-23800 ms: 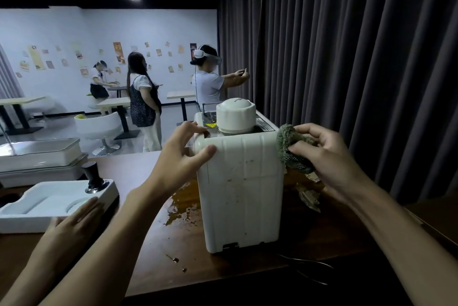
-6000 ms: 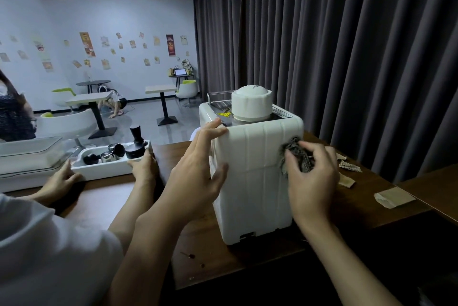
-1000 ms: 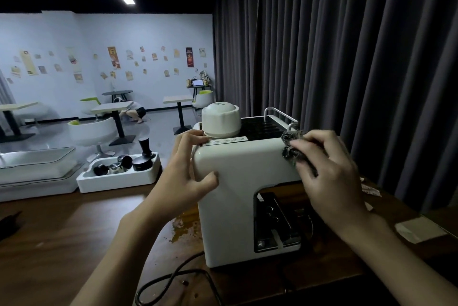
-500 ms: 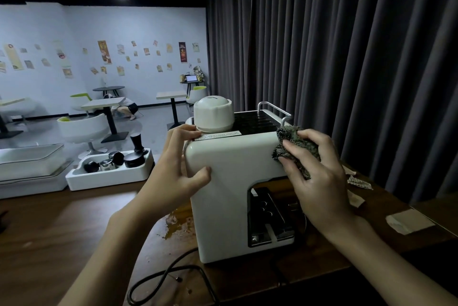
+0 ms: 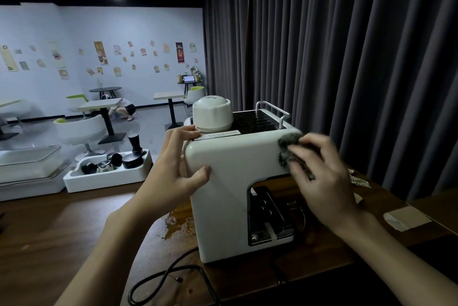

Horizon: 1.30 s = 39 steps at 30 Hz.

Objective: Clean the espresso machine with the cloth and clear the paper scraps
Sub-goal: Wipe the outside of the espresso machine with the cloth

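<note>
Nearest you, a looped black power cord (image 5: 162, 281) lies on the dark wooden table (image 5: 62, 231). Your left hand (image 5: 173, 178) grips the upper left corner of the white boxy espresso machine (image 5: 223, 201): fingers spread wide, tips at the top edge, thumb on the near face. Your right hand (image 5: 324, 181), blurred, has its fingers curled on a wadded grey-green cloth (image 5: 288, 144), pressing it to the machine's upper right corner. A wet brown spill (image 5: 177, 225) sits at the machine's left foot. A flat tan paper scrap (image 5: 406, 217) lies to the right, a crumpled paper scrap (image 5: 359, 180) beyond your wrist. Further left, a white foam tray (image 5: 104, 180) holds black and metal coffee tools. Dark pleated curtain (image 5: 347, 58) behind.
</note>
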{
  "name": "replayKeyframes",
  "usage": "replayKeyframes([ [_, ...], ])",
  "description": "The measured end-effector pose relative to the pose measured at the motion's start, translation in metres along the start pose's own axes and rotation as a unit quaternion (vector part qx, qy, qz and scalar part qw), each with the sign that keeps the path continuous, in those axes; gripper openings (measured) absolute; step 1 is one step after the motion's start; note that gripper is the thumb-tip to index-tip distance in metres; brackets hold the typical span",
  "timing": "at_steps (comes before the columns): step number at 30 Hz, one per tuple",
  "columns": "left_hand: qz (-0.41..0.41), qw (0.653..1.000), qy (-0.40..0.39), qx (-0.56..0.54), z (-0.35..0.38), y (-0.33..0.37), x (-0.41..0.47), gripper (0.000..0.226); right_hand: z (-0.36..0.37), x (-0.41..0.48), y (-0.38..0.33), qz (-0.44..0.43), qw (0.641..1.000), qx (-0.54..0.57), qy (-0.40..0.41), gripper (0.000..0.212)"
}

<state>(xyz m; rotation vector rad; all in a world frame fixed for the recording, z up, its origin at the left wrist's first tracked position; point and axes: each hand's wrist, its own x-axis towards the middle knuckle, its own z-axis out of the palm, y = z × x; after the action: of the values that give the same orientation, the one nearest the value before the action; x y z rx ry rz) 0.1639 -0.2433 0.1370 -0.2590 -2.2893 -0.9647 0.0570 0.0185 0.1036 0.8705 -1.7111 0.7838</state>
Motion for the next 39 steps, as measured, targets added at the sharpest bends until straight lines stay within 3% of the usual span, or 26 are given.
replayKeyframes([
  [4, -0.002, 1.0, 0.001, -0.003, 0.001, 0.0, 0.0, 0.056, 0.005, 0.003, -0.009, 0.063, 0.997, 0.001, 0.043, 0.027],
  [10, 0.001, 1.0, -0.007, 0.001, 0.0, 0.0, -0.001, 0.052, 0.015, -0.019, -0.02, -0.028, 0.998, -0.021, -0.044, 0.023],
  [16, -0.008, 1.0, -0.017, -0.004, -0.001, 0.003, -0.001, 0.048, 0.014, 0.001, -0.027, 0.079, 0.996, 0.001, 0.05, 0.026],
  [22, -0.014, 0.999, -0.02, -0.034, -0.002, 0.005, -0.004, 0.042, 0.021, -0.01, -0.038, -0.047, 0.997, -0.006, -0.056, 0.023],
  [27, -0.033, 0.997, -0.014, -0.075, -0.005, 0.005, -0.007, 0.027, 0.019, 0.008, -0.041, 0.085, 0.995, 0.022, 0.047, 0.025],
  [29, -0.038, 0.997, -0.012, -0.067, -0.006, 0.005, -0.006, 0.028, 0.027, 0.006, -0.055, 0.095, 0.994, 0.022, 0.048, 0.025],
  [33, -0.046, 0.996, -0.018, -0.069, -0.009, 0.002, -0.006, 0.034, 0.03, 0.004, -0.061, 0.019, 0.999, 0.029, -0.014, 0.025],
  [39, -0.042, 0.996, -0.021, -0.071, -0.008, 0.002, -0.007, 0.032, 0.028, 0.015, -0.063, 0.158, 0.981, 0.041, 0.101, 0.023],
])
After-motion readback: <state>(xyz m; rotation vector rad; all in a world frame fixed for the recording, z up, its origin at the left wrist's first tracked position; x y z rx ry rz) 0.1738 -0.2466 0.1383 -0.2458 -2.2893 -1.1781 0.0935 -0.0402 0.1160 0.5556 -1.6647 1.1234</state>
